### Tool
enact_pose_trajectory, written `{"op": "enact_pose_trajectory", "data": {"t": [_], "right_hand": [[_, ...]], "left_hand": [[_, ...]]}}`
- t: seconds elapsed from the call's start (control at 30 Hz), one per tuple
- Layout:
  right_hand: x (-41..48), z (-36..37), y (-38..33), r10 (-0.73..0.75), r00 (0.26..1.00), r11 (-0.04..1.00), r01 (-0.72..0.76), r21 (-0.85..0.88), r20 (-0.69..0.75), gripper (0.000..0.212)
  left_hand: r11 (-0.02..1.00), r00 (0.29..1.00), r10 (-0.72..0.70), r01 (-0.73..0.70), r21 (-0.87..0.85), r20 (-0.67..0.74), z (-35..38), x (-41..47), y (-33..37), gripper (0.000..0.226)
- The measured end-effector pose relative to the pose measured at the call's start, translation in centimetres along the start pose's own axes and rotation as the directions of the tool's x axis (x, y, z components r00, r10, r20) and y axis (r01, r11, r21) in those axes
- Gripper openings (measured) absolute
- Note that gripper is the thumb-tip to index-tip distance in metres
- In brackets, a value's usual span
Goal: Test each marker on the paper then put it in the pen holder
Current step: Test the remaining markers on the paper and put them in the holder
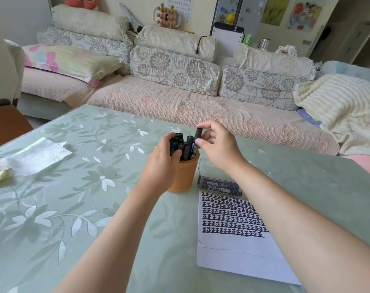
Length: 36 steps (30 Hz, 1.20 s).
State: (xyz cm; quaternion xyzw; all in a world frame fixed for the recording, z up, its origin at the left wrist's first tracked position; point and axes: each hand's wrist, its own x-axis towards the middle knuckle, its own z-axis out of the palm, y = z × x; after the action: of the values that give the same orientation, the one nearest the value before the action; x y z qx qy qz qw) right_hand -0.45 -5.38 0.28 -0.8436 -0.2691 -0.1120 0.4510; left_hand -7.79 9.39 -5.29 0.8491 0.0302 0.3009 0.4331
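An orange pen holder [185, 176] stands mid-table, packed with several black markers [183, 144]. My left hand [163, 157] wraps around the bundle of markers at the holder's left side. My right hand [216, 144] pinches the top of one black marker [196, 140] that stands upright in the holder's right side. The white paper [239, 246] lies to the right and nearer me, its upper part filled with rows of black test marks.
A clear plastic marker box [218, 182] lies between the holder and the paper, under my right forearm. A crumpled tissue [32, 159] sits at the table's left. A sofa [180, 98] with cushions runs behind the table's far edge.
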Motion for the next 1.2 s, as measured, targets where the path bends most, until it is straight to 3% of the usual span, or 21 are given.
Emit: {"op": "enact_pose_trajectory", "data": {"t": [0.13,0.27,0.37,0.53,0.7,0.8,1.0,1.2], "right_hand": [[-0.8,0.4,0.0,-0.012,1.000,0.997,0.014,-0.076,0.025,0.027],[-1.0,0.9,0.1,0.087,0.996,0.992,-0.086,-0.092,0.002,0.025],[-1.0,1.6,0.4,0.166,0.984,0.986,-0.167,0.012,0.066,0.019],[-1.7,1.8,0.9,0.115,0.993,0.973,-0.114,0.201,0.007,0.026],[-2.1,1.8,0.8,0.091,0.984,0.995,-0.083,-0.058,0.155,0.044],[-2.4,1.3,0.9,0.089,0.974,0.994,-0.073,-0.081,0.210,0.052],[-3.1,-0.2,1.4,0.102,0.947,0.991,-0.070,-0.112,0.306,0.071],[-2.0,0.6,-0.4,0.046,0.944,0.996,-0.016,-0.093,0.326,0.074]], "left_hand": [[0.998,1.000,-0.015,0.016,-0.069,0.015,0.3,0.3,-0.1,0.063],[0.998,0.999,-0.031,0.033,-0.058,0.028,0.7,0.6,-0.4,0.065],[0.998,0.999,-0.022,0.024,-0.051,0.041,0.8,0.8,-0.3,0.064],[0.995,0.999,0.012,-0.009,-0.102,0.031,0.3,1.2,0.3,0.063],[0.997,0.996,0.082,-0.082,0.012,0.026,0.3,1.2,-0.1,0.061],[0.999,0.998,0.029,-0.030,0.023,0.051,0.0,0.8,-0.1,0.070],[0.980,0.987,0.150,-0.156,0.124,0.060,-1.4,1.2,0.4,0.082],[0.958,0.982,0.131,-0.160,0.237,0.133,-1.0,1.3,0.5,0.051]]}}
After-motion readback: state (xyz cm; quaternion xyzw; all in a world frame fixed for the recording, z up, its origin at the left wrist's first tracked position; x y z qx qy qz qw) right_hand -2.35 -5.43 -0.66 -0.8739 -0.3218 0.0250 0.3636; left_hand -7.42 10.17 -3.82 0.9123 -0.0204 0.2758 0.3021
